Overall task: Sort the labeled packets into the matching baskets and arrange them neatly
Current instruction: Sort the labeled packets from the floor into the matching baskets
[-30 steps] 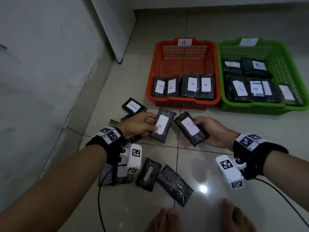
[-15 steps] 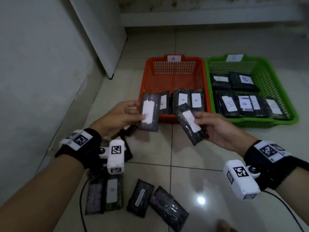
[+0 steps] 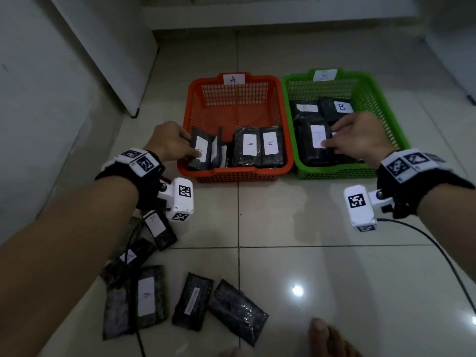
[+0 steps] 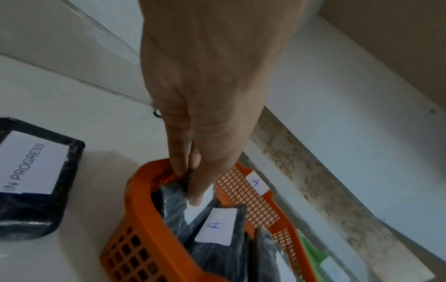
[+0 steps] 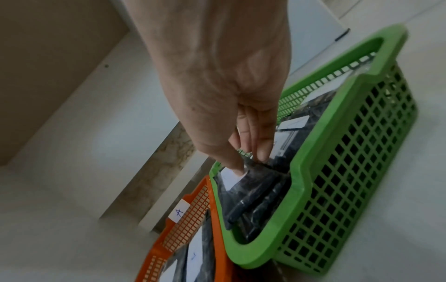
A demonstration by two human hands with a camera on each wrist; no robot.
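Both packets, held above the floor tiles a moment ago, are now carried into the baskets. At the near left corner of the orange basket [image 3: 235,173], a dark packet [image 3: 200,150] is pinched by the left hand [image 3: 170,143], standing almost upright beside other A-labelled packets [image 3: 258,146]. Thumb and fingers [image 4: 178,164] clamped on its top edge are shown only by the left wrist view, where a floor packet marked IN PROGRESS [image 4: 31,183] is also seen. In the green basket [image 3: 334,172], a second packet [image 3: 315,145] is gripped by the right hand [image 3: 356,139] over those already laid there; its label cannot be read. The pinch is confirmed by the right wrist view. Unsorted packets [image 3: 146,297] are left on the floor by the left forearm.
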